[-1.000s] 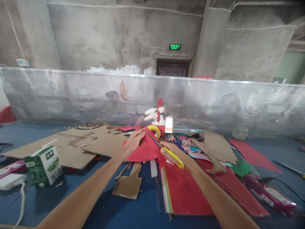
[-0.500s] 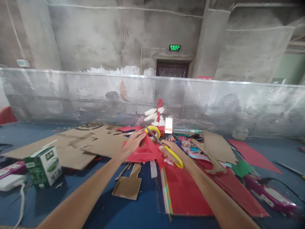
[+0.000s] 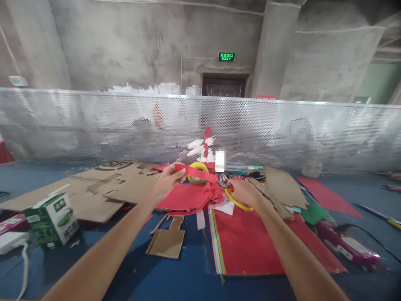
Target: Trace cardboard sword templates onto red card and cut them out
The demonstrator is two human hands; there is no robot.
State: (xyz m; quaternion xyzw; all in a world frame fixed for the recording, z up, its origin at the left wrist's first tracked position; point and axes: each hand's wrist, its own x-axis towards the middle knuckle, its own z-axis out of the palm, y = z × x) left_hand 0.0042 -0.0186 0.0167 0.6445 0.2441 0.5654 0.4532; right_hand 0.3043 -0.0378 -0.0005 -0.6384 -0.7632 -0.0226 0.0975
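Note:
My left hand (image 3: 171, 179) pinches one end of a curved red paper strip (image 3: 202, 174), which stretches to the right in front of a yellow tape roll (image 3: 191, 179). My right hand (image 3: 242, 191) grips scissors (image 3: 239, 205) by their yellow handles; the blades point left, near the strip's far end, and are partly hidden. Below the strip, a larger red paper piece (image 3: 181, 197) lies on the table. White paper scraps (image 3: 228, 207) rest just right of it.
A pack of red paper sheets (image 3: 247, 246) lies front right. Flat cardboard (image 3: 90, 190) covers the left, behind a green-and-white box (image 3: 52, 221). White flowers (image 3: 197, 148) stand against the perforated metal screen (image 3: 119, 121). Purple glue-gun-like devices (image 3: 347, 244) lie at both sides.
The red paper strip now stretches from my left hand, while the larger red piece lies below. The scissors have moved right, away from my left hand. The view has shifted slightly.

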